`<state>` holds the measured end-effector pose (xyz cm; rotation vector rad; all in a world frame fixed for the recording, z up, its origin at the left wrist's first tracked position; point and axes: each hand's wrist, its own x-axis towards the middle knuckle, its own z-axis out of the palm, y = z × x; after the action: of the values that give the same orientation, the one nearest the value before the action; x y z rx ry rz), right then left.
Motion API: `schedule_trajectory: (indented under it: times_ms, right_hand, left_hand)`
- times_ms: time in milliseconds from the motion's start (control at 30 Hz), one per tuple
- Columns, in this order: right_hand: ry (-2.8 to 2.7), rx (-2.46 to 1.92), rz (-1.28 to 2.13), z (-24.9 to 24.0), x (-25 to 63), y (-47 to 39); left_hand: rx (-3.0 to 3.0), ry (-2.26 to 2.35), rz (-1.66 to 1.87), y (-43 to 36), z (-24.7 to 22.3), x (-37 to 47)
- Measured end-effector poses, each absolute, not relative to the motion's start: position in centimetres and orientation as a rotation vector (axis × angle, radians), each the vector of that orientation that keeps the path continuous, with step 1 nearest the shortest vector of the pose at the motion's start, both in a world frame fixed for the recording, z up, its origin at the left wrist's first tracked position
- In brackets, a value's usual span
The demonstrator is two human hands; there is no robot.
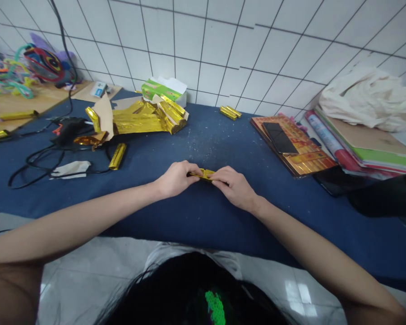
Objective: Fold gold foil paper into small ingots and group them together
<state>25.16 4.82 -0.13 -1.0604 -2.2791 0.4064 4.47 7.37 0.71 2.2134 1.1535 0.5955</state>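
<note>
and it's the small gold foil piece (207, 174) at the centre of it all, midway along the blue-covered surface (196, 216), between the near edge and the back edge! the left hand (177, 179) pinches one end, the right hand (235, 187) pinches the other, the two hands just apart with a bright bit of foil showing between them. out to the left, a gold roll (117, 156) lies alone, near the black cable (18, 169) and a white scrap (71, 169). beyond that roll, a crumpled gold foil sheet (135, 121) sprawls toward the back edge, a green-and-white box (164, 89) right behind it! over at the back edge, right of the box, a little group of gold rolls (230, 112) sits side by side. and toward the back right corner, a dark phone (279, 137) rests on an orange patterned panel (307, 155), with a stack of books and papers (385, 153) beside it, a white cloth (362, 99) heaped on top!
</note>
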Motion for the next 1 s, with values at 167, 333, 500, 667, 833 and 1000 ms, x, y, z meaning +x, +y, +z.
schedule_trajectory:
  times_ms: [167,333,500,667,833,1000]
  right_hand:
    - [-2.172,-1.176,0.584,0.4,24.8,5.2]
    - [-2.136,-1.279,0.642,0.7,24.6,5.7]
    - [-2.147,-1.387,0.605,1.0,24.3,6.2]
    - [-2.219,-1.487,0.493,1.1,23.8,6.6]
    - [-2.288,-1.549,0.408,0.9,23.6,6.7]
    - [-2.28,-1.541,0.408,0.7,23.6,6.7]
  left_hand:
    - [2.018,1.164,0.575,8.4,0.6,4.8]
    - [2.118,1.247,0.461,9.3,0.9,5.2]
    - [2.188,1.314,0.381,9.8,1.4,5.5]
    - [2.227,1.388,0.298,9.8,1.8,6.0]
    - [2.261,1.427,0.214,10.0,2.1,6.3]
    - [2.323,1.423,0.137,9.9,2.1,6.3]
